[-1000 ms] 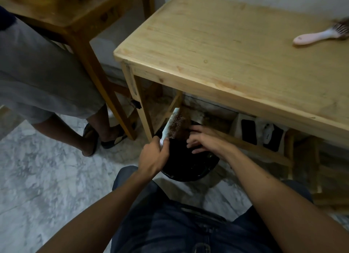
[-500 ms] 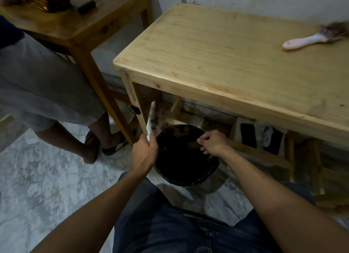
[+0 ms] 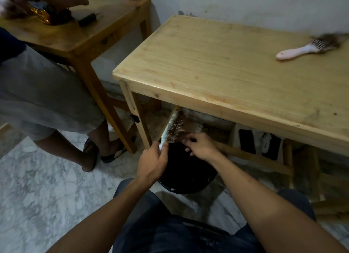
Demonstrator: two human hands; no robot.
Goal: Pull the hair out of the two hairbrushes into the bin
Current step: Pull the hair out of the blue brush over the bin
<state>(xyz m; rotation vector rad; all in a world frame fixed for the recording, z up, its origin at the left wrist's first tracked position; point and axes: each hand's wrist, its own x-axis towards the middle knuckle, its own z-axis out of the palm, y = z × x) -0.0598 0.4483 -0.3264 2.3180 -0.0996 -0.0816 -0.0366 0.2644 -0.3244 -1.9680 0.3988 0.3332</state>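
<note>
A black bin [image 3: 186,174] stands on the floor under the front edge of the light wooden table [image 3: 217,67]. My left hand [image 3: 153,163] grips the handle of a white hairbrush [image 3: 172,129], whose head tilts up over the bin's far rim with brown hair in its bristles. My right hand [image 3: 201,146] is right beside the brush head, fingers curled and pinching at the hair on it. A second hairbrush [image 3: 309,47], pink-white with a clump of dark hair, lies on the table's far right.
Another person [image 3: 47,94] in grey shorts and sandals stands at the left by a darker wooden table [image 3: 79,35] holding small items. A low shelf [image 3: 260,142] with dark things sits under the light table. The floor is marble tile.
My right hand moved from the bin's rim back to the brush head and took hold of hair. My left hand swung the brush back over the bin.
</note>
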